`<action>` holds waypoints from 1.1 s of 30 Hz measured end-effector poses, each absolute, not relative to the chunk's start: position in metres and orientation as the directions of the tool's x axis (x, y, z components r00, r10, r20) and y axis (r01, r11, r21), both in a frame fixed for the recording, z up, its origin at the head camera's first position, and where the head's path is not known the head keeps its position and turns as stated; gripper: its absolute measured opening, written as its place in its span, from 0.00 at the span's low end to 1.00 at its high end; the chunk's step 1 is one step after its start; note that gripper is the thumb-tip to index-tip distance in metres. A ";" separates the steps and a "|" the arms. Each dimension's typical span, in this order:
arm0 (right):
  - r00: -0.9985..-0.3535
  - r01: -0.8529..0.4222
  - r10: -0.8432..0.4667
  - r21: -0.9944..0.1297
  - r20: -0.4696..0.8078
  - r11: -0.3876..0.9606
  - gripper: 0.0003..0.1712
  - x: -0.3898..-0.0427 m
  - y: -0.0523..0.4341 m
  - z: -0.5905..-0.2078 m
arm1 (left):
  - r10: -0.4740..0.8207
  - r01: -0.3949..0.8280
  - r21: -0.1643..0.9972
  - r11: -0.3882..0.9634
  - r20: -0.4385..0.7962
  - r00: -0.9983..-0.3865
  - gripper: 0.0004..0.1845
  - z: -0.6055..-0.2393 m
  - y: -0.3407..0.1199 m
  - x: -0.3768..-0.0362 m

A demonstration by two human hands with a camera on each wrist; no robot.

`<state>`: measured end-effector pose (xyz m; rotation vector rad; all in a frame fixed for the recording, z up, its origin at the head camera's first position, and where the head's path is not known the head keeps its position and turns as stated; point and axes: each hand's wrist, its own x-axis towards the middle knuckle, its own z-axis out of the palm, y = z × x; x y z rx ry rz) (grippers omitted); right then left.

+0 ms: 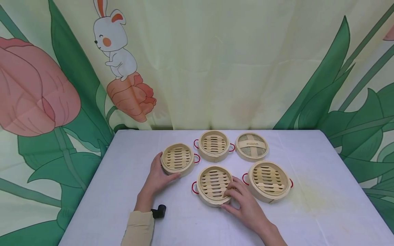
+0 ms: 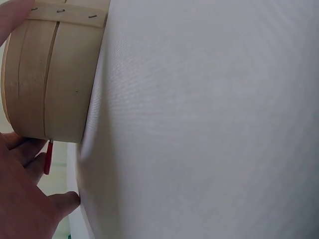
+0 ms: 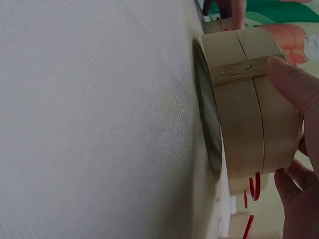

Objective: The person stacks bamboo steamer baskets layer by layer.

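My left hand [image 1: 157,176] grips a round bamboo steamer basket [image 1: 177,159] on the left of the table, fingers at its left side and thumb along its front. In the left wrist view the stapled wall of this basket [image 2: 65,74] rises close to the white cloth, a red handle below it. My right hand [image 1: 244,205] holds a second steamer basket [image 1: 214,184] by its right rim, thumb low at the front and fingers over the top edge. The right wrist view shows that basket's wall [image 3: 249,109], with a dark shadow along its base.
Another steamer basket [image 1: 269,181] with red handles stands right of my right hand. Behind are one more basket [image 1: 213,145] and a woven bamboo lid [image 1: 251,146] with a strap grip. A white cloth covers the table [image 1: 323,205]. A printed curtain [image 1: 231,68] hangs at the back edge.
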<state>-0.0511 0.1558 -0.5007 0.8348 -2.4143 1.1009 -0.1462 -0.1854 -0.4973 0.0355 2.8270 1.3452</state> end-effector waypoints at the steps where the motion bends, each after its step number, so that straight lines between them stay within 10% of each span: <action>1: -0.767 -0.637 -0.364 -0.567 0.528 0.522 0.20 -0.051 0.155 -0.500 | 0.024 0.015 0.776 0.630 0.000 -1.000 0.66 -0.498 -0.185 -0.147; 33: -0.700 -0.697 -0.275 -0.545 0.659 0.467 0.14 -0.092 0.118 -0.456 | -0.004 -0.008 0.770 0.638 -0.006 -1.000 0.65 -0.497 -0.182 -0.145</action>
